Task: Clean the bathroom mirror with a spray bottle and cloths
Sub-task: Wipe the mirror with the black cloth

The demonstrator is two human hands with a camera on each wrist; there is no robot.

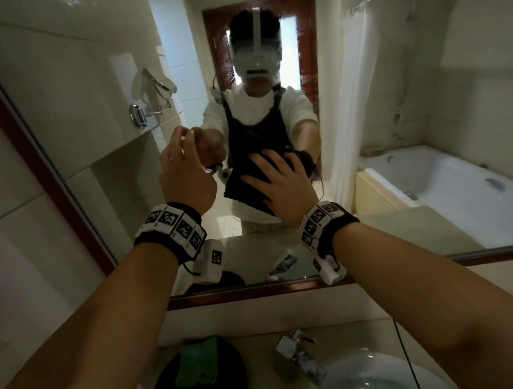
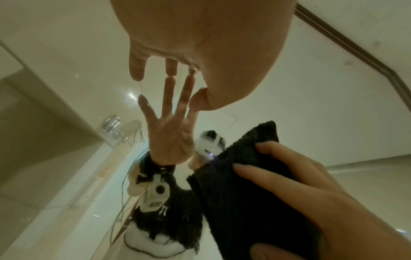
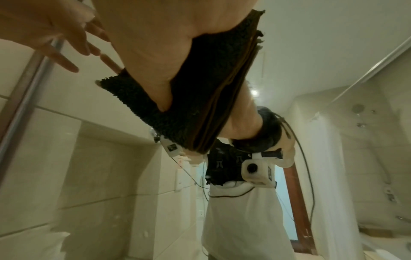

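My right hand [image 1: 275,181] lies flat, fingers spread, on a dark folded cloth [image 1: 245,177] and presses it against the mirror [image 1: 99,113] at mid height. The right wrist view shows the palm over the cloth [image 3: 200,91], which is folded in layers. My left hand [image 1: 184,144] is raised just left of the cloth and holds nothing. In the left wrist view its straight fingertips [image 2: 171,70] meet their reflection on the glass, with the cloth [image 2: 244,193] to the right. No spray bottle is in view.
A green cloth [image 1: 198,364] lies on a round black object on the counter below. A chrome tap [image 1: 297,357] and a white basin [image 1: 375,374] sit lower right. The mirror's wooden frame [image 1: 42,162] runs down the left and along the bottom.
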